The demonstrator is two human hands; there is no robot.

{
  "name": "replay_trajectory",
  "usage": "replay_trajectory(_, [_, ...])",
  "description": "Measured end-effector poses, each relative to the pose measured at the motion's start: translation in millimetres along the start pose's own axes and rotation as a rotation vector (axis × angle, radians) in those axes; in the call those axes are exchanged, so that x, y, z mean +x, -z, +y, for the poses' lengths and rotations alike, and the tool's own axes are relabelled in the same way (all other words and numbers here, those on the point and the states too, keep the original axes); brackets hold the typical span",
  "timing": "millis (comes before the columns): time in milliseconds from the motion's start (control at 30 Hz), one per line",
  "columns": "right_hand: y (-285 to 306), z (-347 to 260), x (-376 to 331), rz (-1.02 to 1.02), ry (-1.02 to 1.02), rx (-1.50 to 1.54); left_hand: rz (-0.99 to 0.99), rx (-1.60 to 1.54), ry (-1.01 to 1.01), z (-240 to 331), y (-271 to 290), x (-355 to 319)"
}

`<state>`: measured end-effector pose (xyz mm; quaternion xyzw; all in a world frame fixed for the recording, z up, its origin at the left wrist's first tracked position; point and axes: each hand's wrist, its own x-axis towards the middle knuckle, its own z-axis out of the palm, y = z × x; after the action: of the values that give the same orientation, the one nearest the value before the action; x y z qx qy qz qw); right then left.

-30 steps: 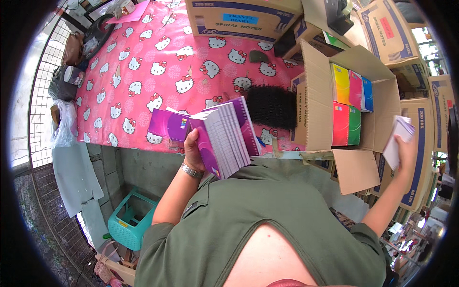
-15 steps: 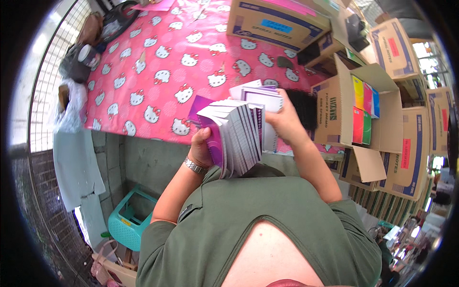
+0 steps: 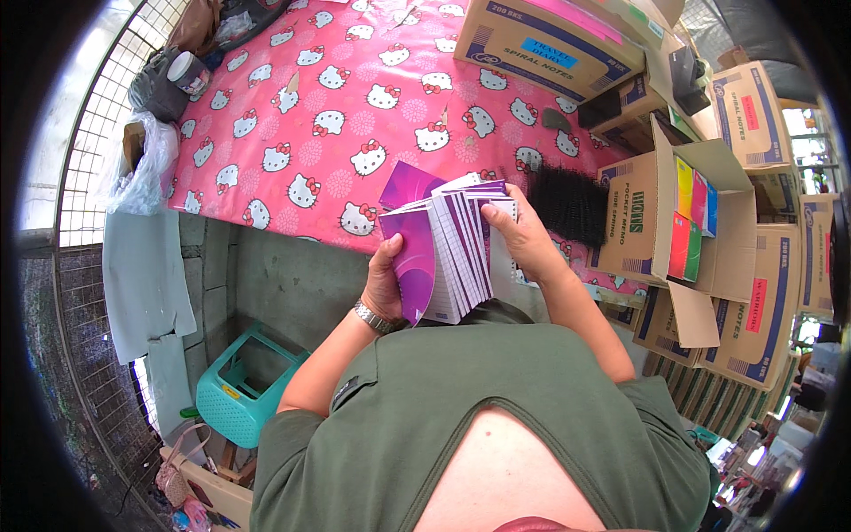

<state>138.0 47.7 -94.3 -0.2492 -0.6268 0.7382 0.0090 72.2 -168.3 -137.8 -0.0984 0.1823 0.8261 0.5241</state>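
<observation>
A thick fanned stack of purple-covered notebooks (image 3: 456, 257) with ruled white pages is held up in front of my chest, just off the table's near edge. My left hand (image 3: 383, 279) grips its left side, with the thumb on a purple cover. On the right, my right hand (image 3: 527, 238) is closed around the far right edge, its thumb over the page tops. One purple cover sticks out beyond the rest at the upper left. Next to my right hand, a bundle of black bristly strands, perhaps binding wire (image 3: 567, 204), lies on the table.
A pink patterned cloth covers the table (image 3: 301, 115). Cardboard boxes (image 3: 550, 53) stand at the far right, and an open box (image 3: 634, 213) holds colourful small pads (image 3: 685, 248). Below left is a teal plastic stool (image 3: 244, 390). A plastic bag (image 3: 146, 168) hangs beside the wire mesh.
The loosely spread pages have come closer together between my hands. A purple cover now juts out at the top left. My right thumb has shifted onto the page edges. The view has shifted slightly.
</observation>
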Motion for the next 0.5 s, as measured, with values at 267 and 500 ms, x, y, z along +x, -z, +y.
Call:
replay_trajectory(267, [42, 30, -27, 0.242, 0.186, -0.205, 0.218, 0.174, 0.06, -23, -41, 13])
replay_trajectory(500, [135, 17, -40, 0.404, 0.199, 0.105, 0.242, 0.095, -0.333, -21, -51, 51])
